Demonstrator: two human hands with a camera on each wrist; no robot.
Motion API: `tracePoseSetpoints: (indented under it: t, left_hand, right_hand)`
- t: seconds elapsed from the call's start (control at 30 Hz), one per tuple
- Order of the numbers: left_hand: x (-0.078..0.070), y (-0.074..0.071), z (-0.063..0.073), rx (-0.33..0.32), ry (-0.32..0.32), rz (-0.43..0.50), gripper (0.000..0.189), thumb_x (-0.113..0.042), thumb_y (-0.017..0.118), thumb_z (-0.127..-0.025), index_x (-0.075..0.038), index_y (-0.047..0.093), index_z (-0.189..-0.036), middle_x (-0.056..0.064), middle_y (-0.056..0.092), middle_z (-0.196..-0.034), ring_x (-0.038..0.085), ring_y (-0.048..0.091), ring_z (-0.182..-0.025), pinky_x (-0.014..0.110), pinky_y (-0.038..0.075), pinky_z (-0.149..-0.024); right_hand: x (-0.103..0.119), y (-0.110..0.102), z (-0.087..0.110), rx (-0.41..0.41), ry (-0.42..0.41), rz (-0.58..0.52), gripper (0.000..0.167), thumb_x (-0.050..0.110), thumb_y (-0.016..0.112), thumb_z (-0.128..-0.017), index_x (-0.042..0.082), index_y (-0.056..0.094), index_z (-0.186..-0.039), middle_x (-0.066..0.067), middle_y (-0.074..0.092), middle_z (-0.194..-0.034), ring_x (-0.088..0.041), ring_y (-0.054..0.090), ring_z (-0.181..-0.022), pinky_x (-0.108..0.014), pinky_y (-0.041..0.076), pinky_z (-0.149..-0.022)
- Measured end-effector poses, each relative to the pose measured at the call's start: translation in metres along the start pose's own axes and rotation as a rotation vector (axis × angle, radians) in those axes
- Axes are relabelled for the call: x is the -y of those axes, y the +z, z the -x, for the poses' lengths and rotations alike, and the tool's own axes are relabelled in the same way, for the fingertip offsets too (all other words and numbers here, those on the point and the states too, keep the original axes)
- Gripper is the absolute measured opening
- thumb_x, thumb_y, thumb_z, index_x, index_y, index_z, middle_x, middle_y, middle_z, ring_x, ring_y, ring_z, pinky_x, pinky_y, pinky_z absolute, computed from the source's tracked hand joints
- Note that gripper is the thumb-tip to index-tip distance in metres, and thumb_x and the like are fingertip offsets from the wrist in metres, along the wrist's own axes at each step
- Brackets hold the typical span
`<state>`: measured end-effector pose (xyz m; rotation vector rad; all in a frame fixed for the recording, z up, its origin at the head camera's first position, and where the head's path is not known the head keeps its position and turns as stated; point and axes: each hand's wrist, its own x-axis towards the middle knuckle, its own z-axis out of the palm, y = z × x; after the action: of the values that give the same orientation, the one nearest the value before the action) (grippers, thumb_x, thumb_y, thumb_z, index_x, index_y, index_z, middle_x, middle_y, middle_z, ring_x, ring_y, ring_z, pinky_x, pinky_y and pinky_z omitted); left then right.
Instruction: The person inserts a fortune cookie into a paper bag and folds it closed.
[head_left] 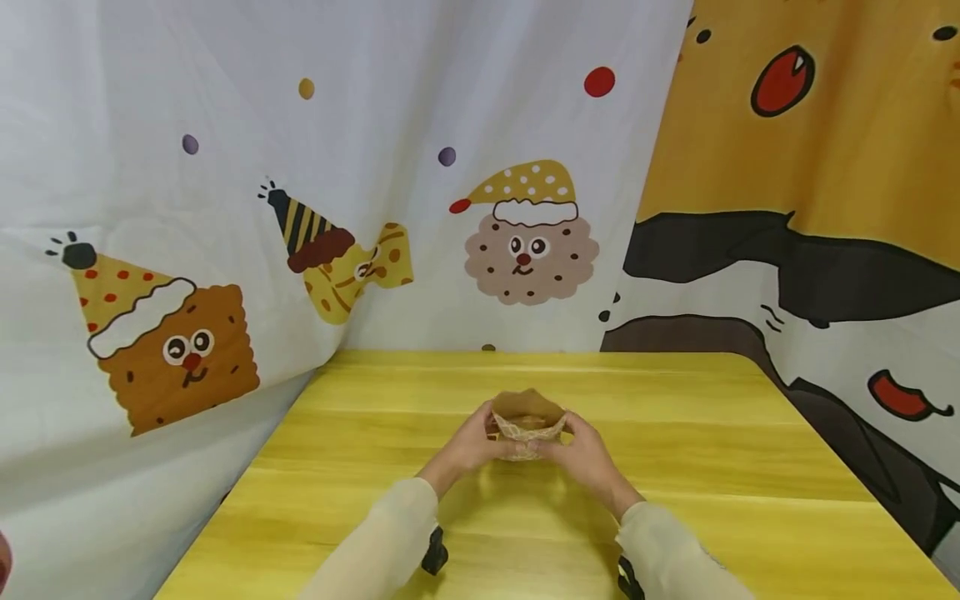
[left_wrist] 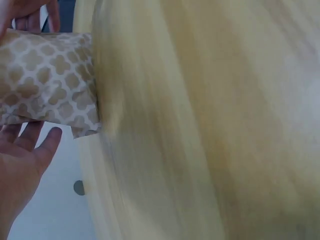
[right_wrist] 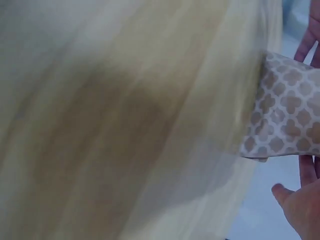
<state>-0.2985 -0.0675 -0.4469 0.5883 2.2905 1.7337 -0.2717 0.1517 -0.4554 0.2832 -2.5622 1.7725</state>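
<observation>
Biggest thing here is the cartoon cloth (head_left: 225, 167) hung all around as a backdrop, white with cookie characters in party hats from about 9 to 12 o'clock, and a yellow and black printed cloth (head_left: 810, 167) over at 2 o'clock; draped like that, it closes off the sides and back of the scene. Below it sits the yellow wooden table (head_left: 675, 500), grain running left to right, and it fills most of both wrist views too (blurry there, honestly). Dead centre of the table, around 12 o'clock from the person, is a small paper bag (head_left: 527, 423), brown inside and white-and-tan lattice pattern outside, standing upright with its mouth open toward the ceiling. The left hand (head_left: 472, 446) grips it from the 9 o'clock side and the right hand (head_left: 588, 454) from 3 o'clock, fingers curled on the bag's walls, so both hands are closed on it, which I'd guess is what keeps the thin paper upright and the mouth spread. The left wrist view shows the bag (left_wrist: 47, 80) lying between fingers above and the palm (left_wrist: 22, 165) below; the right wrist view catches only an edge of the bag (right_wrist: 287, 112) and bits of hand. Pale sleeves (head_left: 375, 542) cover both forearms.
</observation>
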Motion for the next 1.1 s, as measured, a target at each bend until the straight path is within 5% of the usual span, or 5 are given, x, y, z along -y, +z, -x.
tracePoseSetpoints:
  t: [0.4, 0.53, 0.7, 0.93, 1.1]
  left_hand:
    - [0.007, 0.008, 0.003, -0.035, -0.103, 0.020, 0.050, -0.019, 0.076, -0.090, -0.001, 0.053, -0.131, 0.004, 0.064, -0.098, 0.015, 0.061, -0.087, 0.034, 0.053, -0.078]
    - [0.008, 0.006, 0.005, -0.069, -0.117, 0.023, 0.030, -0.028, 0.073, -0.093, -0.002, 0.058, -0.093, -0.001, 0.049, -0.071, 0.010, 0.043, -0.064, 0.027, 0.040, -0.060]
    - [0.011, 0.005, 0.007, -0.060, -0.092, 0.082, 0.037, -0.025, 0.067, -0.097, -0.009, 0.049, -0.069, -0.003, 0.050, -0.063, 0.012, 0.053, -0.062, 0.030, 0.052, -0.064]
    - [0.012, 0.003, 0.008, -0.017, -0.067, 0.148, 0.032, -0.018, 0.058, -0.102, 0.007, 0.063, -0.083, 0.007, 0.068, -0.083, 0.018, 0.067, -0.080, 0.038, 0.057, -0.081]
    - [0.004, 0.002, 0.006, -0.007, -0.100, 0.182, 0.044, -0.032, 0.063, -0.099, 0.001, 0.058, -0.128, 0.010, 0.067, -0.111, 0.022, 0.065, -0.099, 0.044, 0.054, -0.089]
  right_hand:
    - [0.003, 0.007, -0.009, -0.103, 0.104, -0.244, 0.044, 0.038, 0.077, -0.087, 0.006, 0.066, -0.115, -0.011, 0.070, -0.095, -0.023, 0.067, -0.079, -0.037, 0.057, -0.067]
    - [0.002, 0.006, -0.011, -0.144, 0.116, -0.219, 0.050, 0.044, 0.076, -0.086, 0.005, 0.067, -0.115, -0.009, 0.070, -0.094, -0.019, 0.066, -0.077, -0.032, 0.056, -0.066]
    - [-0.002, 0.000, -0.009, -0.166, 0.127, -0.199, 0.054, 0.052, 0.076, -0.083, 0.005, 0.066, -0.109, -0.005, 0.063, -0.086, -0.015, 0.058, -0.073, -0.028, 0.050, -0.063]
    - [-0.007, -0.004, -0.010, -0.070, 0.122, -0.276, 0.049, 0.042, 0.073, -0.090, 0.003, 0.067, -0.119, -0.009, 0.071, -0.100, -0.020, 0.067, -0.086, -0.033, 0.057, -0.072]
    - [-0.007, -0.002, -0.010, -0.061, 0.128, -0.278, 0.040, 0.037, 0.076, -0.088, 0.004, 0.070, -0.111, -0.009, 0.071, -0.096, -0.021, 0.068, -0.082, -0.034, 0.057, -0.069]
